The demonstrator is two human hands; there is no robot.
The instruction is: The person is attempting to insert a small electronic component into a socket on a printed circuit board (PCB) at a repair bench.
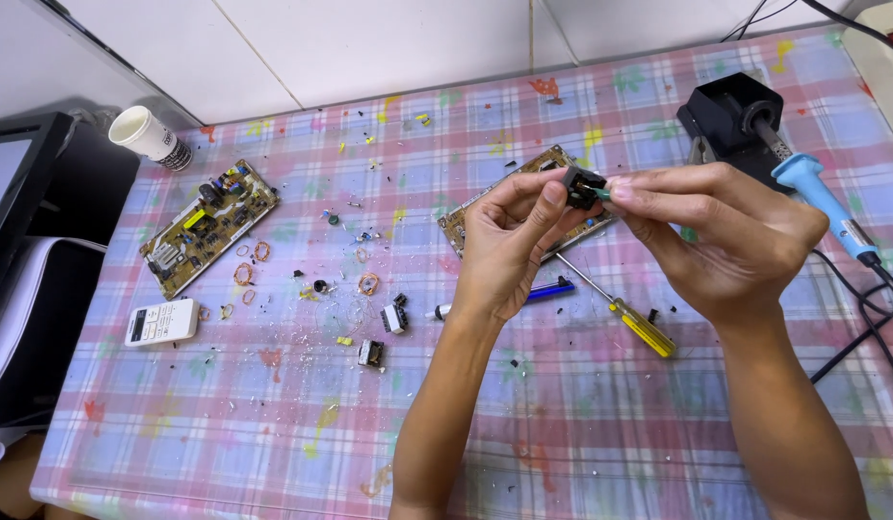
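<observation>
— Above the circuit board (523, 207) that lies near the middle of the checked tablecloth (581, 424), what do the two hands hold?

— Between them sits a small black component (581, 185), boxy, raised clear of the board. The left hand (509, 241) pinches it with thumb and fingers closed on its near side. The right hand (725, 236) has its thumb and forefinger pressed together on a small green piece (600, 194) that touches the component's right face. Whether that piece is a tool tip or a part cannot be told.

— And what lies close to that board?

— Just below it, partly hidden by the left wrist, rests a blue pen-like thing (552, 287). Beside that, running down to the right of the board, lies a screwdriver (624, 313) with a yellow handle. Up and to the right of the board stands a black soldering stand (730, 116), with a blue-handled soldering iron (817, 193) resting in it, its dark cable trailing off along the right edge.

— What is on the board's left?

— Well apart to the left lies a second circuit board (207, 226), angled, crowded with parts. Between the two boards are scattered rings of copper wire (244, 273), small black parts (371, 353) and bits of debris. Below the second board rests a white remote control (161, 322), and above it, at the far left corner of the cloth, a paper cup (150, 136) lies tipped on its side
</observation>
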